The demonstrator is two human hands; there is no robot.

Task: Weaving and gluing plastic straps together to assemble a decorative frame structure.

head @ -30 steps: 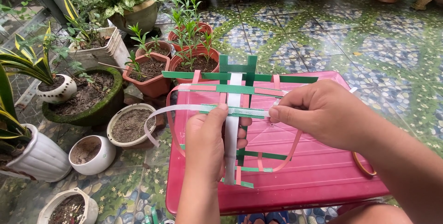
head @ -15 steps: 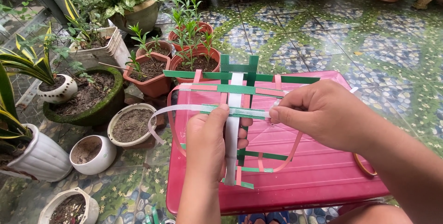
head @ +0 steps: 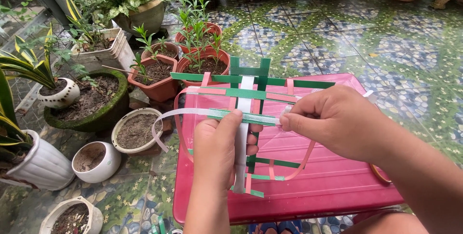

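Weaving strips on the red desk [head: 337, 190]

My left hand [head: 219, 149] is pressing the woven strips [head: 246, 94] flat so they are not shifting, while my right hand [head: 333, 123] is pinching what seems the white strip [head: 193, 113], holding it taut crosswise.

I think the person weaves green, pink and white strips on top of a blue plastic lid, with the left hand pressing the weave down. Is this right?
Not quite: the head view shows the lid is pink, not blue. The rest holds: the left hand presses on the weave of green, pink and white strips lying on it.
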